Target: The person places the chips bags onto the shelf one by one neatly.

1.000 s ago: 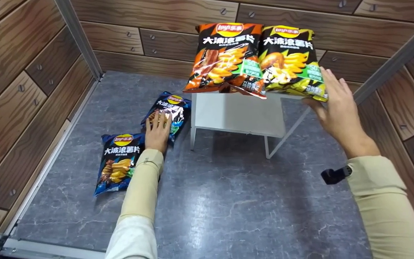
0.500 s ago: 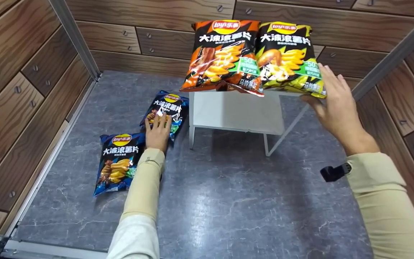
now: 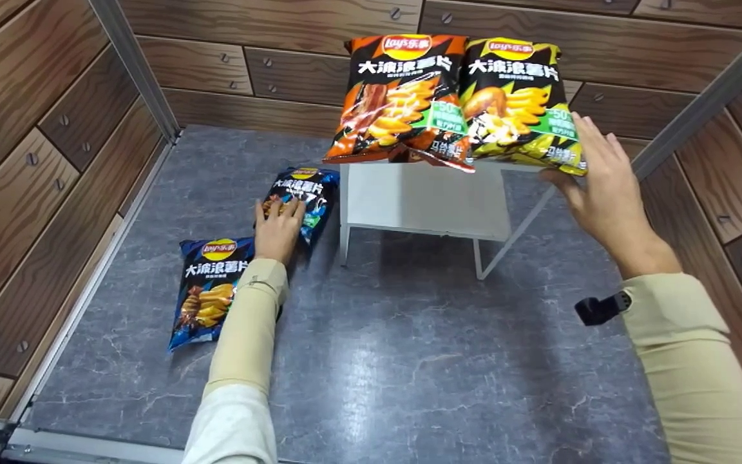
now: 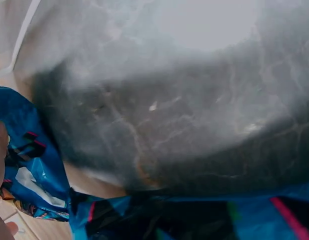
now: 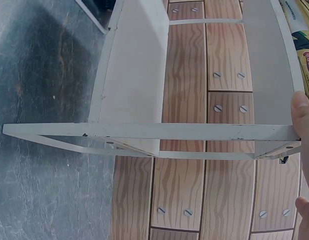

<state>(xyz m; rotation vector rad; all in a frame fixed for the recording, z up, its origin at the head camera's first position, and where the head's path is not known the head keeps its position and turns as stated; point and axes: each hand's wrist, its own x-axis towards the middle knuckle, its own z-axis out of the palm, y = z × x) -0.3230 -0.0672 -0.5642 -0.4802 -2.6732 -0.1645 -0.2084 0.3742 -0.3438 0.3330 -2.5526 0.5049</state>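
Observation:
On the floor at left, my left hand (image 3: 277,233) grips the lower part of a blue bag of potato chips (image 3: 310,190), fingers spread over its front. In the left wrist view that blue bag (image 4: 42,160) is at the left, a finger against it. A second blue chip bag (image 3: 210,290) lies nearer, partly under my left sleeve. My right hand (image 3: 609,190) rests at the right end of the white shelf unit (image 3: 426,200), fingers along the side of a yellow chip bag (image 3: 519,106). An orange chip bag (image 3: 400,103) lies beside it.
The white frame (image 5: 194,131) has a lower shelf and thin legs standing on the grey marbled floor (image 3: 422,367). Wood-patterned walls (image 3: 75,122) enclose three sides. A black device (image 3: 599,310) sits at my right cuff.
My left hand has shifted slightly left, and the blue bag under it has tilted, its top edge now lower in view. The right hand and upper bags stay put.

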